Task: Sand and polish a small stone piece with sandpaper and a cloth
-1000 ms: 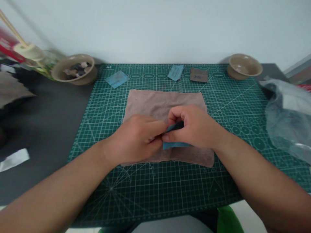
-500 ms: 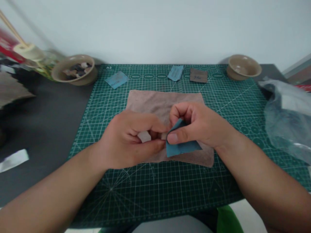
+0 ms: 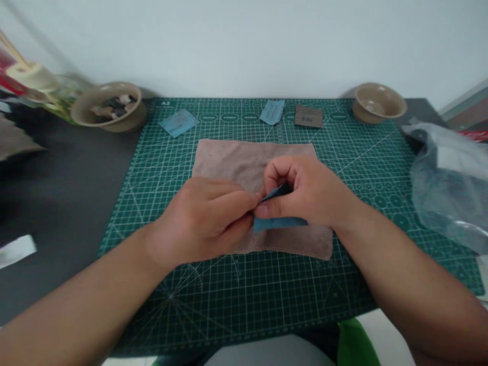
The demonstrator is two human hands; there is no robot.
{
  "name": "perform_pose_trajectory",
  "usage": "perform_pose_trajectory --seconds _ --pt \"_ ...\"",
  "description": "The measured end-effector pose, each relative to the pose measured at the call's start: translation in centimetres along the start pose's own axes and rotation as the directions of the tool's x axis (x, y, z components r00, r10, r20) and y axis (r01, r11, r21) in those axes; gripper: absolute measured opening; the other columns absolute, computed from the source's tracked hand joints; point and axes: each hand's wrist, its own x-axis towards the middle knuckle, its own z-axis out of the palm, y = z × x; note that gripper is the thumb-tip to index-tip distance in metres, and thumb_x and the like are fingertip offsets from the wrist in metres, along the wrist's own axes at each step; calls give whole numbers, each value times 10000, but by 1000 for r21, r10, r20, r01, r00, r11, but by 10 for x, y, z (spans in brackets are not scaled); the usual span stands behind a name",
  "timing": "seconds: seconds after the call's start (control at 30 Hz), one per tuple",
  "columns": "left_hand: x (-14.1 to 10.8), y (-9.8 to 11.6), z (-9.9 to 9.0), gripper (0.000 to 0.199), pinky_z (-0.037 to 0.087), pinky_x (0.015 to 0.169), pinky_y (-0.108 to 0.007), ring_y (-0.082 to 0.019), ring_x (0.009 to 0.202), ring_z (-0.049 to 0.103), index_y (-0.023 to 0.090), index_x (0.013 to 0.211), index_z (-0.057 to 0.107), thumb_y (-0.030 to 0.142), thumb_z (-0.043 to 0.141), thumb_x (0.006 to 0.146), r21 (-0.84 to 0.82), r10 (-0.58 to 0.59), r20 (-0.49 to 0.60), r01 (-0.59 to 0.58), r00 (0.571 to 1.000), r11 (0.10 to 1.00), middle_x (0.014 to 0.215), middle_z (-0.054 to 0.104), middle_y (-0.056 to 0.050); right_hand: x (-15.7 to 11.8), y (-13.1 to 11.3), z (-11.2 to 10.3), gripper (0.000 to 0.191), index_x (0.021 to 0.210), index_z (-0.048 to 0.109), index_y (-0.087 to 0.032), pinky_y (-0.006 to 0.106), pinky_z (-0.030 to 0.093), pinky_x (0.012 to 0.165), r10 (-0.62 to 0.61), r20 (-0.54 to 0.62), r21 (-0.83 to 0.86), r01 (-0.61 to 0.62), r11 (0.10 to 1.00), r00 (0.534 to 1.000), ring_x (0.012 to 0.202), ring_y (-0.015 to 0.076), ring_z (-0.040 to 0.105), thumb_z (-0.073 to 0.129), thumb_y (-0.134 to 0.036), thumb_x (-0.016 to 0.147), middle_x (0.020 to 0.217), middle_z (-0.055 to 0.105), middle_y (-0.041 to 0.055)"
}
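Note:
My right hand [image 3: 301, 190] is closed on a folded piece of blue sandpaper [image 3: 282, 222], its thumb pressed along the near side and its fingers curled behind. The dark inner face of the sheet shows in the fold. My left hand [image 3: 209, 216] is closed, its fingertips meeting the sandpaper's left end. What it pinches is hidden now; half a second ago a small pale stone-like piece showed at its fingertips. Both hands are above a pinkish-brown cloth [image 3: 224, 157] spread on the green cutting mat [image 3: 251, 300].
Along the back lie two blue sheets, one left [image 3: 179, 123] and one central [image 3: 272, 112], plus a brown sheet [image 3: 308, 117] with writing. A bowl [image 3: 133, 122] of stone-like pieces stands left, another bowl [image 3: 379, 103] right. A clear plastic bag [image 3: 446, 198] covers the mat's right edge.
My left hand has rolled over and closed up, hiding the gap between its fingers and the pale piece. The sandpaper has shifted slightly left and up. The whole view has moved a little.

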Motion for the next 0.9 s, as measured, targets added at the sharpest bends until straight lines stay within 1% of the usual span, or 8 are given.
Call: perform_pose_trajectory --seconds 0.13,0.23,0.33,0.53,0.6,0.7,0.77,0.9 --pt "0 -1 0 108 457 539 -244 -134 603 660 202 816 590 126 568 891 33 -65 61 63 996 997 693 700 -13 0 0 2 296 664 593 -220 283 378 536 -61 -102 -127 48 991 993 617 142 542 878 -300 666 658 628 -19" --pt "3 8 -7 78 450 513 -199 -95 565 645 206 883 617 139 652 866 -163 -157 -60 145 986 976 668 684 31 -3 -3 -1 317 697 579 -230 274 395 507 13 55 114 -19 993 998 587 141 563 872 -348 678 654 624 -30" --pt "5 13 -10 95 443 496 -167 -70 545 629 200 864 611 126 670 859 -264 -145 -37 130 989 956 655 671 49 -4 -4 -3 315 714 573 -230 272 419 523 12 148 155 -35 987 989 608 145 591 863 -352 695 682 641 -28" --pt "2 -3 3 141 404 493 -277 -141 560 598 200 791 570 114 518 889 88 -41 146 29 988 996 659 650 -13 -1 4 4 204 714 611 -210 293 380 587 -159 -50 -339 132 931 986 684 148 561 811 -250 728 711 647 -18" --pt "2 -2 2 144 389 483 -275 -136 544 583 206 777 560 123 523 889 77 -34 106 26 994 997 637 632 -1 0 4 5 213 717 603 -211 294 380 582 -152 -62 -314 126 941 986 682 148 558 811 -257 724 718 645 -16" --pt "3 6 -4 77 402 478 -229 -93 514 573 210 863 606 136 624 871 -80 -114 -87 107 990 991 643 646 41 -1 1 2 280 723 563 -228 288 393 539 -15 30 9 15 1000 999 629 148 554 810 -359 739 694 628 -17" --pt "3 8 -5 87 426 492 -213 -86 523 590 215 912 622 144 648 869 -115 -135 -92 124 987 986 658 659 51 -1 -1 1 308 719 550 -237 289 404 535 21 81 102 -29 994 996 625 155 559 816 -391 731 686 625 -17" --pt "2 -1 5 85 425 497 -267 -142 575 618 209 823 580 152 559 882 116 19 15 -21 1000 993 661 658 1 1 2 4 284 678 578 -227 296 378 571 -84 -72 -201 68 977 994 682 161 555 852 -302 680 703 631 -13"
